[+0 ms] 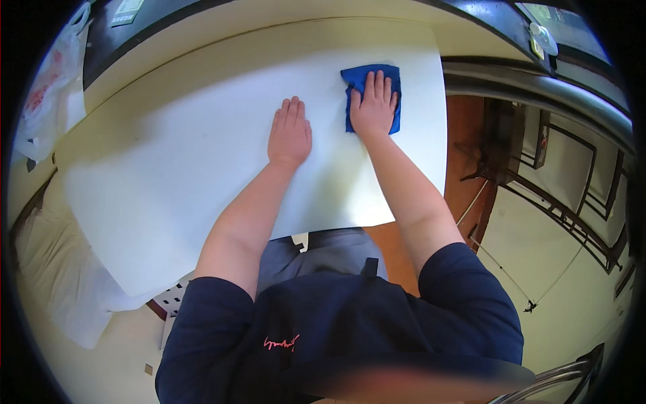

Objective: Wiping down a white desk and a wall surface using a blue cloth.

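Note:
My right hand (374,110) lies palm down on a blue cloth (357,76), holding it against a smooth white board or mat (176,166). The fingers point away from me, slightly spread, and the thumb rests near the cloth's left side. The cloth is roughly rectangular, with a ragged left edge. To its left, my left hand (290,132) rests flat on the bare white surface. Nothing is in it; its fingers are straight and close together. Both forearms reach forward over the near edge of the surface.
A dark ledge (146,38) runs behind the white surface. At far left hangs a translucent plastic bag (48,101); pale fabric (65,252) drapes below. Right of the surface are a reddish-brown floor (462,136) and a dark-framed rack (560,202). A clear bottle (544,38) lies at upper right.

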The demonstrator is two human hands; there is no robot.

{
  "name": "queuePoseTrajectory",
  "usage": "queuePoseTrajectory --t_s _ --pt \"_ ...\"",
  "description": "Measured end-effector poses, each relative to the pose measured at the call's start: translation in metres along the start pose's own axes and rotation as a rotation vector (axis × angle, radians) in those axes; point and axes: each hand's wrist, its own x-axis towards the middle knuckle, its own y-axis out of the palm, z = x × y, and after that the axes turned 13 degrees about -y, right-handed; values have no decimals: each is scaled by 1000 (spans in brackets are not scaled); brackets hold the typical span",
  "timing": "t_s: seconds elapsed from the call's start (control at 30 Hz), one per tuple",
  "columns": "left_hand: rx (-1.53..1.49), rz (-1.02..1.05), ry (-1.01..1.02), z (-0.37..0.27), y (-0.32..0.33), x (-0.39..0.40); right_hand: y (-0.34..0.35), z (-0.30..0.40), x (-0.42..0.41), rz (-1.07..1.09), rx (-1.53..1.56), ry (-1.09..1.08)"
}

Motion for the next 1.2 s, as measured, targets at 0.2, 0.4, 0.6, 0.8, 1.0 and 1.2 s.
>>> queuePoseTrajectory --t_s 0.2,0.4,0.6,0.8,1.0,1.2 --pt "-176 -37 44 -6 6 -38 8 46 -40 33 33 -84" --pt "-135 -49 89 -4 5 -52 3 51 -74 88 80 -155" --pt "-125 -8 99 -10 10 -72 -5 -6 -83 -42 -6 60" --pt "-42 62 30 -18 16 -87 7 54 -120 36 14 46" --pt "-67 59 13 -18 16 -96 1 55 -137 66 72 -85" --pt "-65 110 22 -17 23 -126 -8 -8 -150 9 3 137"
